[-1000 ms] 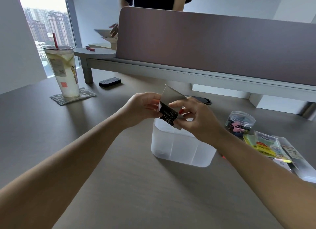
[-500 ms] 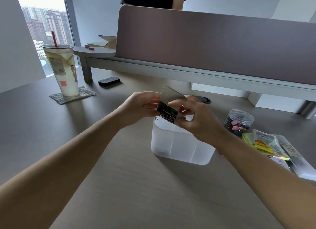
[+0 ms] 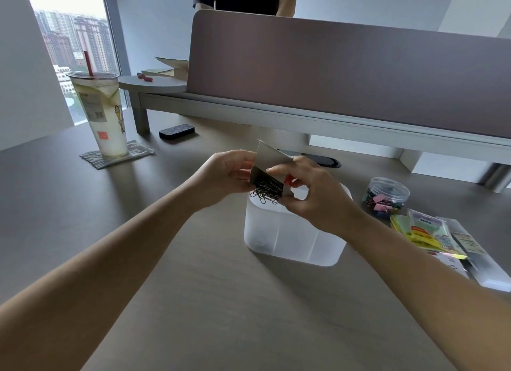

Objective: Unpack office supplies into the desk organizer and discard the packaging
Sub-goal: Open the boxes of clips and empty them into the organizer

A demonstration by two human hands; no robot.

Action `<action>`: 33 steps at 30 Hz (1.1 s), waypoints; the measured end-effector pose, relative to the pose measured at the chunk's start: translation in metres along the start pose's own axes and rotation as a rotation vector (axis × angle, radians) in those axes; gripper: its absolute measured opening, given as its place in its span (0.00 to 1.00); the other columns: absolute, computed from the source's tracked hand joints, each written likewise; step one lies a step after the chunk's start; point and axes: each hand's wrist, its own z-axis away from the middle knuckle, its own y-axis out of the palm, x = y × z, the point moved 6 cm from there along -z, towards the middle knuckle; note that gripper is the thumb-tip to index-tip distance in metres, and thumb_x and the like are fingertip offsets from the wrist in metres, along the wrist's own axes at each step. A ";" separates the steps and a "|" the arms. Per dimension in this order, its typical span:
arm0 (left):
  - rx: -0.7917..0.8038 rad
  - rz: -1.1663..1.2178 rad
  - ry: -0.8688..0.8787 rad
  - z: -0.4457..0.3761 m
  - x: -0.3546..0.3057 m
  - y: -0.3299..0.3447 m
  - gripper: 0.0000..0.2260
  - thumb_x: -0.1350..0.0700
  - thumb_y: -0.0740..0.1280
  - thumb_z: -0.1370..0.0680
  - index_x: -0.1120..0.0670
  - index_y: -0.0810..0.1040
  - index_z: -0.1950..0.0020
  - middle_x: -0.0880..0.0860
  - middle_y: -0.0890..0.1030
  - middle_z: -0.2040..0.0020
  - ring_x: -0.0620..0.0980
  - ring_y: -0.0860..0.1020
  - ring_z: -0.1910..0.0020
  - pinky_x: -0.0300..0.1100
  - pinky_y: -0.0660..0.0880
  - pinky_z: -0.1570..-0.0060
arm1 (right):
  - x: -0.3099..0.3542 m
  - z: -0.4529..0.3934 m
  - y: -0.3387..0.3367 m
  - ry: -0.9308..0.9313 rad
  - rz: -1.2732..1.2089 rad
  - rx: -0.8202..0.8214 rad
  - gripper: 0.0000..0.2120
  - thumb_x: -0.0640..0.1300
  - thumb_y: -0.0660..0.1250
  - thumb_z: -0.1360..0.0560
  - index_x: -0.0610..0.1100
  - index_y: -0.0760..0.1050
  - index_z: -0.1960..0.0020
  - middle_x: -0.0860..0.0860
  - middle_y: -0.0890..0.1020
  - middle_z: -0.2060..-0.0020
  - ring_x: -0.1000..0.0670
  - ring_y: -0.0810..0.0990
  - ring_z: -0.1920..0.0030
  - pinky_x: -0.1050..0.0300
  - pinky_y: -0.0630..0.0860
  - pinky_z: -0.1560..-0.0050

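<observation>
Pinching the tilted clip box (image 3: pixel 272 160) over the organizer (image 3: pixel 293 235), both hands' grip closed

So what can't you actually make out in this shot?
Head view only:
- Organizer: its inside is hidden by frosted walls and the right hand.
- Box: its printed face is turned away; the left hand covers one end.
- Paper clips: a tangle, too fine to count.
- Jar: its contents are small and blurred.
- Packets: their print is too small to read.

Office, desk (image 3: pixel 215 301), partition screen (image 3: pixel 345 74), city window (image 3: pixel 74 35)
</observation>
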 end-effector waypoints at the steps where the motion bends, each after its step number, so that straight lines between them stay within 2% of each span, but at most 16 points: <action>1: -0.007 0.002 0.001 0.000 0.000 0.000 0.23 0.79 0.61 0.32 0.53 0.73 0.50 0.41 0.83 0.67 0.37 0.81 0.65 0.29 0.77 0.61 | 0.000 0.001 0.000 -0.003 0.002 0.005 0.20 0.31 0.67 0.33 0.44 0.75 0.43 0.52 0.74 0.55 0.51 0.74 0.57 0.70 0.68 0.53; 4: -0.010 -0.003 0.015 0.001 -0.002 0.001 0.24 0.78 0.60 0.31 0.54 0.71 0.45 0.41 0.83 0.67 0.37 0.80 0.65 0.29 0.76 0.61 | -0.001 0.002 0.000 -0.008 -0.005 0.003 0.22 0.30 0.65 0.33 0.44 0.74 0.41 0.45 0.76 0.52 0.46 0.75 0.53 0.59 0.72 0.49; 6: -0.002 -0.027 0.034 0.000 -0.006 0.002 0.24 0.78 0.61 0.31 0.54 0.70 0.43 0.40 0.83 0.67 0.36 0.80 0.64 0.28 0.76 0.61 | -0.001 0.002 -0.001 -0.002 -0.005 -0.006 0.23 0.30 0.64 0.32 0.45 0.73 0.40 0.45 0.76 0.52 0.46 0.75 0.52 0.57 0.72 0.47; 10: 0.016 -0.054 0.046 -0.002 -0.011 0.001 0.23 0.78 0.60 0.31 0.56 0.71 0.43 0.40 0.82 0.68 0.35 0.79 0.64 0.27 0.74 0.62 | 0.000 -0.001 -0.001 -0.010 -0.016 -0.021 0.21 0.30 0.64 0.32 0.44 0.74 0.40 0.51 0.73 0.54 0.48 0.75 0.53 0.59 0.72 0.47; 15: -0.004 -0.059 0.038 -0.001 -0.007 -0.003 0.22 0.78 0.61 0.31 0.55 0.72 0.44 0.40 0.83 0.67 0.37 0.80 0.64 0.29 0.76 0.61 | 0.002 -0.001 0.003 -0.016 -0.023 -0.010 0.21 0.30 0.64 0.31 0.44 0.73 0.40 0.52 0.73 0.52 0.52 0.73 0.53 0.67 0.71 0.47; 19: -0.006 -0.043 0.044 -0.001 -0.005 -0.002 0.23 0.78 0.61 0.31 0.54 0.72 0.45 0.40 0.83 0.66 0.36 0.80 0.64 0.28 0.75 0.62 | 0.002 0.002 0.001 -0.011 0.007 -0.018 0.20 0.30 0.63 0.31 0.43 0.73 0.40 0.51 0.73 0.48 0.54 0.72 0.52 0.62 0.71 0.44; 22: -0.006 -0.048 0.053 0.001 -0.005 -0.003 0.23 0.78 0.61 0.31 0.51 0.74 0.51 0.40 0.83 0.66 0.35 0.80 0.63 0.28 0.75 0.61 | 0.003 0.004 0.000 -0.008 0.026 -0.021 0.21 0.29 0.62 0.31 0.44 0.74 0.41 0.47 0.73 0.41 0.52 0.72 0.46 0.60 0.70 0.40; 24: -0.017 -0.056 0.063 0.003 -0.005 -0.004 0.23 0.78 0.61 0.32 0.50 0.74 0.51 0.39 0.83 0.66 0.36 0.80 0.63 0.28 0.75 0.61 | 0.003 0.005 0.001 -0.007 0.040 -0.027 0.22 0.28 0.62 0.31 0.44 0.74 0.41 0.46 0.72 0.40 0.51 0.72 0.43 0.59 0.70 0.39; 26: -0.036 -0.062 0.076 0.005 -0.006 -0.004 0.24 0.78 0.61 0.32 0.50 0.74 0.51 0.38 0.83 0.66 0.36 0.80 0.63 0.28 0.76 0.62 | 0.003 0.005 0.001 -0.006 0.053 -0.031 0.22 0.26 0.62 0.32 0.43 0.74 0.41 0.45 0.72 0.40 0.49 0.73 0.45 0.62 0.70 0.41; 29: -0.064 -0.105 0.106 0.007 -0.008 -0.005 0.25 0.79 0.61 0.32 0.49 0.73 0.49 0.37 0.82 0.66 0.34 0.80 0.63 0.27 0.75 0.61 | 0.003 0.006 0.000 -0.009 0.092 -0.042 0.23 0.26 0.62 0.32 0.42 0.74 0.40 0.44 0.73 0.41 0.51 0.72 0.48 0.71 0.65 0.45; 33: -0.093 -0.114 0.128 0.008 -0.011 -0.007 0.26 0.79 0.62 0.32 0.50 0.72 0.46 0.45 0.80 0.59 0.34 0.80 0.62 0.27 0.75 0.61 | 0.005 0.004 -0.001 -0.043 0.132 -0.063 0.23 0.26 0.63 0.31 0.43 0.73 0.40 0.42 0.74 0.42 0.53 0.69 0.50 0.82 0.61 0.51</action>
